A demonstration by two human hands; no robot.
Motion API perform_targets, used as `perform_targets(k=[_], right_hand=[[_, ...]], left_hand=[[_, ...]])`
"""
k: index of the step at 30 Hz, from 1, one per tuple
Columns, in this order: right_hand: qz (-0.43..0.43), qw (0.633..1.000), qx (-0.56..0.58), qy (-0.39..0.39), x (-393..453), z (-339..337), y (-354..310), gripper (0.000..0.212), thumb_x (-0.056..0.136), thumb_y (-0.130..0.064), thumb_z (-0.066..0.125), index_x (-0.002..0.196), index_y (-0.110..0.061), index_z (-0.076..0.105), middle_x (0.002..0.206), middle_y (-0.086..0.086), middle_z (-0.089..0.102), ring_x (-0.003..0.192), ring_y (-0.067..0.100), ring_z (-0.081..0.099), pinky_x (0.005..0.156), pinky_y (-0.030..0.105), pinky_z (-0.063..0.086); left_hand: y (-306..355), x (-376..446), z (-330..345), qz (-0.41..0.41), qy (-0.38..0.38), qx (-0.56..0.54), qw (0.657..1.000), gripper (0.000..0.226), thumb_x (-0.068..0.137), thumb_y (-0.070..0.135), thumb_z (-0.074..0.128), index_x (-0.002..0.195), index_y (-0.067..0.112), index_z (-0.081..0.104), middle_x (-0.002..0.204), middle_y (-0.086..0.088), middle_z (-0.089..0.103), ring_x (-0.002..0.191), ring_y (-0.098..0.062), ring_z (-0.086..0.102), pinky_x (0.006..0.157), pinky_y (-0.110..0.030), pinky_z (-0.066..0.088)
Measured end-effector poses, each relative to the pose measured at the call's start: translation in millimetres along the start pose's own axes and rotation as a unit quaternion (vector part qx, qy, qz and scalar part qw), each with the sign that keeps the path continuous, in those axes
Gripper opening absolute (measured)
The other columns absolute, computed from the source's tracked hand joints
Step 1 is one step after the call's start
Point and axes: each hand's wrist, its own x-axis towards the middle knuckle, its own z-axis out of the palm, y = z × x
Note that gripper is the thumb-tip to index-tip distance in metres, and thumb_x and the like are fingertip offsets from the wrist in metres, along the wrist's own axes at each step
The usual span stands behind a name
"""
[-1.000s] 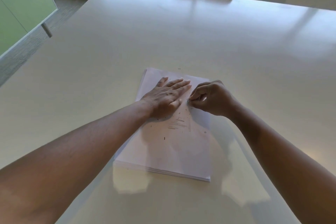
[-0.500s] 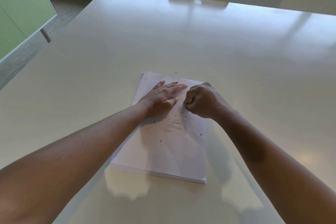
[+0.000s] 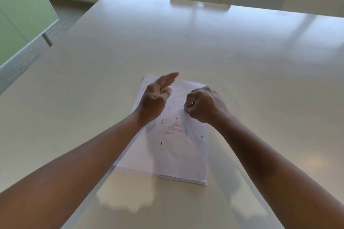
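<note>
So the left hand (image 3: 156, 96) hangs edge-on over the far left part of the stack of white paper sheets (image 3: 173, 154), fingers straight and together. The stack lies flat on the glossy white counter (image 3: 186, 42), with tiny dark specks (image 3: 170, 115) on top. The right hand (image 3: 204, 106) sits over its right side, fingers curled tight. Can't tell if they're pinching anything.

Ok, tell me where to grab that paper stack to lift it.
Grip the paper stack at its near right corner, coming from the near side. It lies flat, the open left hand and the right hand, pinching something small, are over its far half, and that corner is bare; likely thumb on top, fingers slid under.
</note>
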Motion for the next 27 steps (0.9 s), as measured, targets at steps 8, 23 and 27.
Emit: perform_targets(k=[8,23,27], right_hand=[[0.008,1.0,-0.006,0.003,-3,-1,-2,0.014,0.083,-0.019,0.061,0.08,-0.022,0.075,0.088,-0.007,0.071,0.079,0.02,0.062,0.065,0.025,0.046],[0.015,0.999,-0.022,0.026,-6,0,-8,0.016,0.085,-0.019,0.06,0.08,-0.02,0.075,0.087,-0.004,0.072,0.077,0.022,0.062,0.063,0.025,0.045],[0.032,0.999,-0.031,0.023,-5,0,-13,0.015,0.081,-0.014,0.06,0.08,-0.02,0.074,0.089,-0.003,0.072,0.08,0.023,0.064,0.063,0.024,0.04]], left_hand=[[4,-26,-18,0.063,-0.114,0.204,0.97,0.078,0.084,0.071,0.058,0.152,0.036,0.043,0.153,0.023,0.043,0.14,0.013,0.035,0.108,-0.004,0.026],[-8,-59,-15,0.092,-0.062,0.34,0.934,0.091,0.083,0.084,0.049,0.155,0.03,0.04,0.164,0.01,0.035,0.153,0.0,0.02,0.128,-0.043,0.017],[-8,-65,-16,0.076,-0.116,0.394,0.909,0.123,0.062,0.098,0.052,0.16,0.027,0.03,0.17,0.012,0.017,0.156,-0.002,0.008,0.13,-0.042,0.009]])
